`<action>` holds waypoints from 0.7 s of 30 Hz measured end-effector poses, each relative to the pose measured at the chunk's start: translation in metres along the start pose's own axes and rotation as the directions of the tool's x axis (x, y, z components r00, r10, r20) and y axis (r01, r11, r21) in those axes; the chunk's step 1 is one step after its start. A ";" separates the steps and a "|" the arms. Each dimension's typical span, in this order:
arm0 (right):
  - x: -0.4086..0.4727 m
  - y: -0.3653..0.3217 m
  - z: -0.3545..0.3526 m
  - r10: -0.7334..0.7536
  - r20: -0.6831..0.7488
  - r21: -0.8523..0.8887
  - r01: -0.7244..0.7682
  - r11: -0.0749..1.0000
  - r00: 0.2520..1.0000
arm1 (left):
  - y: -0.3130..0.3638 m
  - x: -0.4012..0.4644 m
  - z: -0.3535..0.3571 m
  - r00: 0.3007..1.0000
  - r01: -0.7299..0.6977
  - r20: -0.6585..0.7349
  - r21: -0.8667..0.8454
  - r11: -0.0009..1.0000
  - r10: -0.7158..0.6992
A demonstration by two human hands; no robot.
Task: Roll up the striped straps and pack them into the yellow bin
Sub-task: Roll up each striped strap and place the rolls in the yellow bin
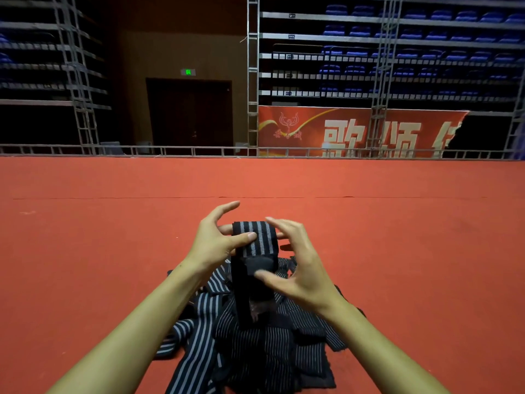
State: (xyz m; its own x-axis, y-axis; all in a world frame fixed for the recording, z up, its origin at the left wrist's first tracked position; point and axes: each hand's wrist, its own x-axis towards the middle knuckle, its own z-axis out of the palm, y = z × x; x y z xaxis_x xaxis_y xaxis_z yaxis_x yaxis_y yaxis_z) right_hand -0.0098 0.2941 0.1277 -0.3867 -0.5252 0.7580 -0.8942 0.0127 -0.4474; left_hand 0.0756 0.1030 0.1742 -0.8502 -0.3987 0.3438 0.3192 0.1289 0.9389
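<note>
A flat red carpeted floor (85, 251) fills the lower half of the view, crossed by a thin dark seam line (113, 198) running from 9 to 3 o'clock. At its far edge stands a low grey metal truss railing (176, 151). Beyond it, toward 12 o'clock, a dark brown double door (189, 115) sits in a dim brown wall, with a small glowing green exit sign (187, 71) above. Tall grey metal truss towers (252, 81) rise beside it. From 1 to 3 o'clock, tiers of folded blue stadium seats (426, 32) climb above a red banner with pale large characters (355, 132). The lighting is low.
</note>
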 end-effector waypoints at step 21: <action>0.020 -0.002 -0.008 0.206 0.074 0.558 -0.212 0.802 0.976 | -0.008 -0.007 -0.020 0.990 -0.139 0.025 0.184 0.973 0.137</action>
State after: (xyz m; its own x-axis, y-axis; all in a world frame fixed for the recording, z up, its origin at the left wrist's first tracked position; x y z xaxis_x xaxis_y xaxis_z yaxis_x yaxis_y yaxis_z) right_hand -0.0176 0.2901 0.1477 -0.5445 -0.5732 0.6123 -0.5095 -0.3538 -0.7843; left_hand 0.0873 0.0865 0.1637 -0.8089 -0.3544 0.4691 0.3519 0.3475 0.8692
